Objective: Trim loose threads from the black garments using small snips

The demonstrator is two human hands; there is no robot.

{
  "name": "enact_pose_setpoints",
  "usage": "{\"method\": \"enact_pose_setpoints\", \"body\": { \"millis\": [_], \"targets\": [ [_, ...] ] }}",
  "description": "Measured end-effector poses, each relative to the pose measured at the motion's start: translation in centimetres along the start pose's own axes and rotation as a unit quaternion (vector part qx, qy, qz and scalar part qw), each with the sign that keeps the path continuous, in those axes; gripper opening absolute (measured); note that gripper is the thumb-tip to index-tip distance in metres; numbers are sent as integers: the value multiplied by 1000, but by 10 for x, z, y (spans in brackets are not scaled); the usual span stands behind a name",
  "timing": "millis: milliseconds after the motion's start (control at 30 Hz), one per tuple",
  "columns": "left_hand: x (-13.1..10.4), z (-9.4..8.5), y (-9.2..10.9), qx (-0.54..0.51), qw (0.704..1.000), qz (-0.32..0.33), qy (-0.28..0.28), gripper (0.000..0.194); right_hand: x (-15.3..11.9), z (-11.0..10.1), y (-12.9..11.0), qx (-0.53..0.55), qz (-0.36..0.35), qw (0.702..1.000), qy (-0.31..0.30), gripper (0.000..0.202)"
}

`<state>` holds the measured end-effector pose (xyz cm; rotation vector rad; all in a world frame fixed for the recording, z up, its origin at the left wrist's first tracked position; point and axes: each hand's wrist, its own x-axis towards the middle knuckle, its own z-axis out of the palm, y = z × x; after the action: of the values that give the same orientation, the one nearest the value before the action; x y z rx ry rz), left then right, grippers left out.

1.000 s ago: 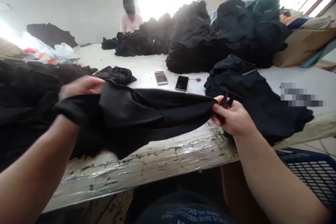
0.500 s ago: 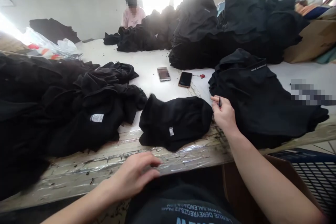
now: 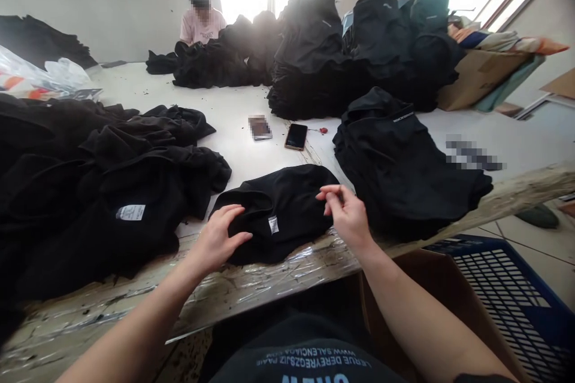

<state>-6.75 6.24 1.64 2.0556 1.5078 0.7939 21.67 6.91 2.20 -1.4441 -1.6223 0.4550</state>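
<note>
A folded black garment [image 3: 296, 191] with a small white label [image 3: 274, 225] lies in front of me at the table's near side. My left hand [image 3: 220, 236] is at its left end, thumb and fingers apart, seemingly touching the cloth. Over the right end, my right hand [image 3: 345, 212] has its fingers curled in and pressed together. Whatever is inside those fingers is hidden from this angle. To the right sits a stack of black garments [image 3: 395, 161] with small light lettering near the top.
Loose black garments [image 3: 148, 173] are heaped on the left. Behind lie a phone [image 3: 296, 136] and a small red item [image 3: 323, 130]. Tall black piles [image 3: 309, 54] stand farther back, near a seated person [image 3: 202, 24]. A blue crate [image 3: 507, 299] is below the table at right.
My left hand has moved up from the table edge onto the garment's left end. My right hand has come over its right end; the slim dark tool seen in it no longer shows.
</note>
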Motion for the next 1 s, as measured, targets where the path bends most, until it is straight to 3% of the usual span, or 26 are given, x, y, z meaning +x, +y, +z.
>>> {"method": "enact_pose_setpoints", "body": {
  "millis": [67,100,233,300,367,433,467,533,633,800,1000],
  "targets": [
    [14,1,0,-25,999,26,-16,18,-12,6,3,-67,-42,992,-101,16],
    [19,0,1,-39,999,27,6,14,-17,10,6,-95,-60,984,-140,15],
    [29,-14,10,-151,973,-96,148,23,-20,23,17,-147,-67,974,-158,16],
    [26,-14,16,-292,929,-176,147,29,-14,26,21,-162,-60,974,-145,19],
    [19,-6,20,-443,855,-249,103,33,-7,27,23,-169,-51,976,-131,21],
    [9,4,22,-529,789,-302,75,36,-5,27,22,-170,-44,977,-118,27],
    [3,9,23,-547,772,-315,70,37,-5,27,20,-161,-41,980,-112,30],
    [-7,16,24,-559,762,-319,70,36,-10,25,12,-124,-41,987,-99,35],
    [-17,21,29,-567,759,-314,57,34,-20,21,-8,-47,-48,994,-88,26],
    [-22,25,43,-606,729,-314,50,29,-36,17,-44,26,-72,987,-139,17],
    [-27,27,57,-629,709,-316,38,23,-46,20,-56,43,-95,980,-167,18]
  ]
}}
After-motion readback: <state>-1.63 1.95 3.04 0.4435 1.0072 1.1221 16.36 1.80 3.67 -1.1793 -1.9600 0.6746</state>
